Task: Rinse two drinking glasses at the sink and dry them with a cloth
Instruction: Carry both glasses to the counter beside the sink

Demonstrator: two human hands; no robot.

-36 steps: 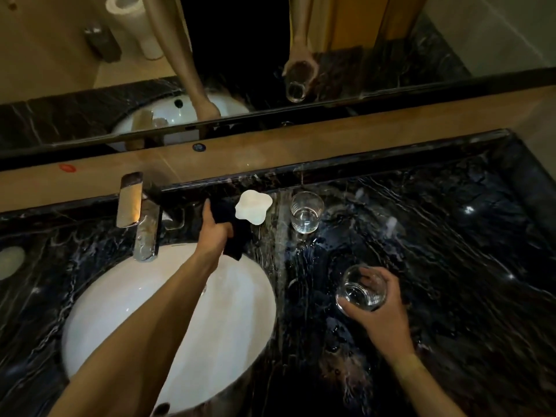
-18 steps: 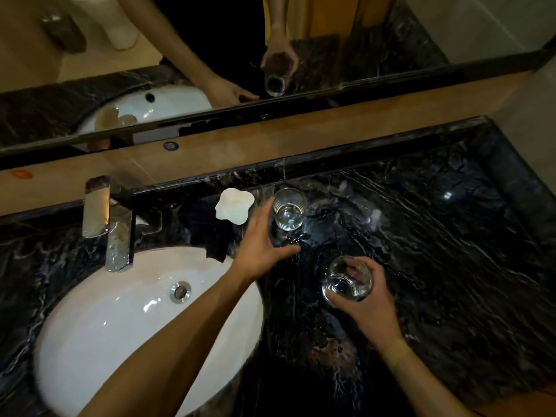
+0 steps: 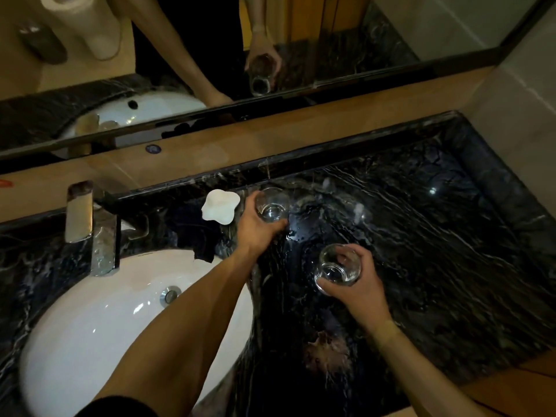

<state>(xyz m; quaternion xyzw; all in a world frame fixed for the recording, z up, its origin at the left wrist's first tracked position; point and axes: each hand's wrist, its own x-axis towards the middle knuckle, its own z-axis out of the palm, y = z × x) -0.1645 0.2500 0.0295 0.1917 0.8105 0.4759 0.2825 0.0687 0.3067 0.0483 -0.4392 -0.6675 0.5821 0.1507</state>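
Two clear drinking glasses are in view on a dark marble counter (image 3: 421, 236). My left hand (image 3: 255, 230) grips the far glass (image 3: 272, 204), which stands on the counter beside the back ledge. My right hand (image 3: 358, 284) holds the near glass (image 3: 337, 264) a little above the counter, tilted toward me. A dark cloth (image 3: 195, 233) lies crumpled on the counter by the basin's back rim. The white oval sink (image 3: 90, 335) sits at the left, under my left forearm.
A chrome faucet (image 3: 90, 227) stands behind the basin. A white flower-shaped dish (image 3: 221, 209) sits between the cloth and the far glass. The mirror above reflects my arms and one glass. A raised marble edge borders the counter's right side.
My left hand left the dark cloth, moved right and closed around the far glass. My right hand kept holding the near glass.
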